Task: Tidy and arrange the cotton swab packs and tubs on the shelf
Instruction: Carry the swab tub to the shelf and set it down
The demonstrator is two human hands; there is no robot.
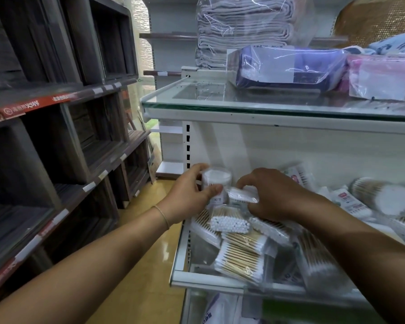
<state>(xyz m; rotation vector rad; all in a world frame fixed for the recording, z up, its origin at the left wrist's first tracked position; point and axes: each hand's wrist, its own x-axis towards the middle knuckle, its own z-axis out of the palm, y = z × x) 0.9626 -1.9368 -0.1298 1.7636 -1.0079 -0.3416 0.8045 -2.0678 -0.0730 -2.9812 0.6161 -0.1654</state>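
My left hand [189,195] grips a clear round tub of cotton swabs [216,180] at the left end of the white shelf [211,280]. My right hand [274,195] holds a small clear pack of swabs [242,195] right beside the tub. Below both hands lies a loose heap of bagged wooden-stick swab packs [241,251], with one bundle showing white tips [229,224]. Further right a large round tub [384,196] lies on its side among labelled packs [351,203].
A glass shelf [243,105] above carries wrapped boxes [288,66] and folded cloth in plastic [243,29]. Dark wooden crates [56,136] fill the rack on the left. A yellow floor aisle [145,265] runs between the two. More packaged goods [218,309] sit on the shelf below.
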